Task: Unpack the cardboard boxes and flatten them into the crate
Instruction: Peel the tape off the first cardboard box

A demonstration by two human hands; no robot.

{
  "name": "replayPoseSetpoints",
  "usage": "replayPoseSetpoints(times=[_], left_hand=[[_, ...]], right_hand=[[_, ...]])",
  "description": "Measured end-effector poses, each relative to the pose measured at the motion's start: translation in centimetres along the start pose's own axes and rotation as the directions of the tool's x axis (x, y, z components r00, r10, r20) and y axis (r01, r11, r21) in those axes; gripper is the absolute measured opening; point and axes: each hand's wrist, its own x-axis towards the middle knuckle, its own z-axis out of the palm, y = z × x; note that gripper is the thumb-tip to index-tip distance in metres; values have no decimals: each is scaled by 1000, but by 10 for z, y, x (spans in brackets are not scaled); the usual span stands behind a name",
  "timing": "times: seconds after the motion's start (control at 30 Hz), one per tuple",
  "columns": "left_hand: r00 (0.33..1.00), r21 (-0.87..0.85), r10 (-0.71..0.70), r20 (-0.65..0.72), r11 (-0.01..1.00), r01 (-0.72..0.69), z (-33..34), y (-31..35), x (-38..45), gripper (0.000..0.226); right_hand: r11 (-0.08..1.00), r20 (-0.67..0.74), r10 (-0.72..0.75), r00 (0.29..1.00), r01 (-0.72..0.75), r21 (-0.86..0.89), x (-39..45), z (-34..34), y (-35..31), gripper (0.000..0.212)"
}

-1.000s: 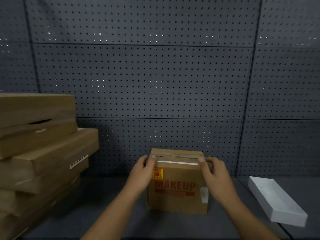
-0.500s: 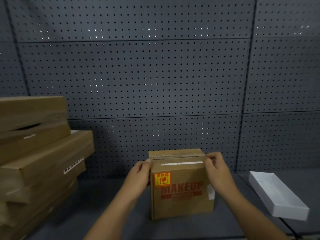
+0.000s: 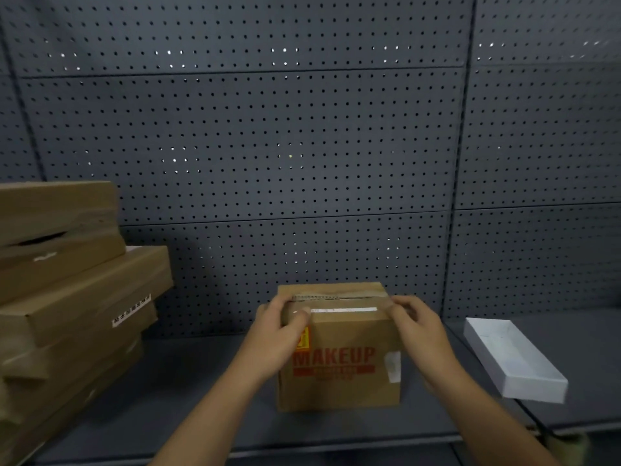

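A small brown cardboard box (image 3: 339, 385) printed MAKEUP in red stands upright on the grey shelf (image 3: 188, 408). A shiny strip of tape runs along its top front edge, and a torn strip shows behind it. My left hand (image 3: 277, 334) grips the box's upper left corner, thumb on the front near the tape's end. My right hand (image 3: 418, 334) holds the upper right corner with fingers curled over the top edge. No crate is in view.
A leaning stack of long flat cardboard boxes (image 3: 67, 297) fills the left side of the shelf. A shallow white tray (image 3: 514, 358) lies at the right. Grey pegboard (image 3: 285, 146) forms the back wall close behind the box.
My left thumb has slid onto the front of the box at the tape's left end. My right hand stays on the right corner. The view has shifted slightly.
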Motion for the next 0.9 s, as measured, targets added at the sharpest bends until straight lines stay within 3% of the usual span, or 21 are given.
replayPoseSetpoints(times=[0.2, 0.37, 0.43, 0.53, 0.7, 0.9], left_hand=[[1000, 273, -27, -6, 962, 28, -10, -4, 23, 45], [996, 599, 86, -7, 798, -65, 4, 22, 31, 36], [992, 621, 117, 45, 775, -120, 14, 25, 33, 42], [984, 659, 111, 140, 731, -176, 18, 22, 36, 71], [964, 609, 181, 194, 748, -263, -3, 7, 57, 51], [960, 505, 184, 210, 820, -268, -19, -6, 70, 42]], right_hand=[[995, -45, -92, 995, 90, -39, 7, 9, 10, 9], [991, -79, -127, 989, 124, -45, 23, 9, 17, 19], [992, -70, -130, 989, 129, -11, 22, 6, 21, 28], [985, -55, -160, 986, 163, 56, 17, 3, 30, 36], [962, 30, -227, 974, 219, 160, 1, -6, 49, 41], [907, 85, -412, 907, 417, -54, -20, 1, 66, 42]])
